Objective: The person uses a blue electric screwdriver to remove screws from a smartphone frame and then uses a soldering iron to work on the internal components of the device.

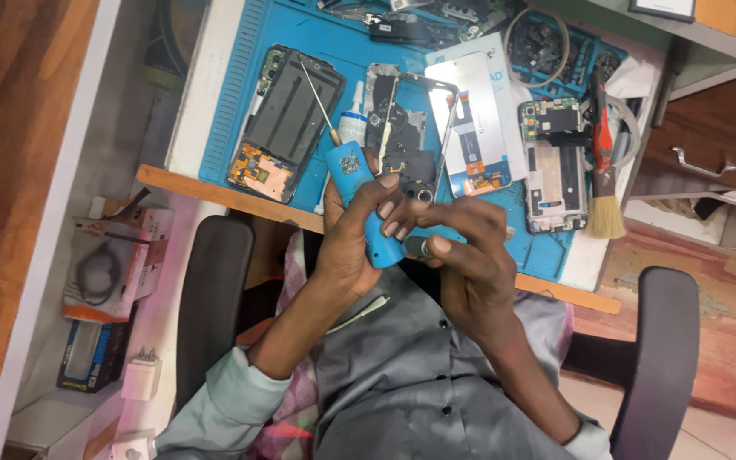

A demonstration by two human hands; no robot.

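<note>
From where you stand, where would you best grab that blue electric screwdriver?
By its thick blue body, wrapping in from the side, as the left hand does. The thin metal bit sticks out from the far end, too slim to grip.

The surface [187, 128] is a white bench top with a wooden front edge. A blue work mat [240, 94] covers most of it. Lying on the mat: an opened phone chassis [287, 119] at the left, with a thin metal probe [317, 98] resting across it; a small white glue bottle [353, 123] just beside it; a second phone frame [402, 128] near the middle; a display panel [470, 119] next to that; a phone with its circuit board exposed [551, 166] at the right. A red-handled brush [602, 183] overlaps that phone's right edge. Loose parts [411, 30] sit along the mat's far edge.
</note>
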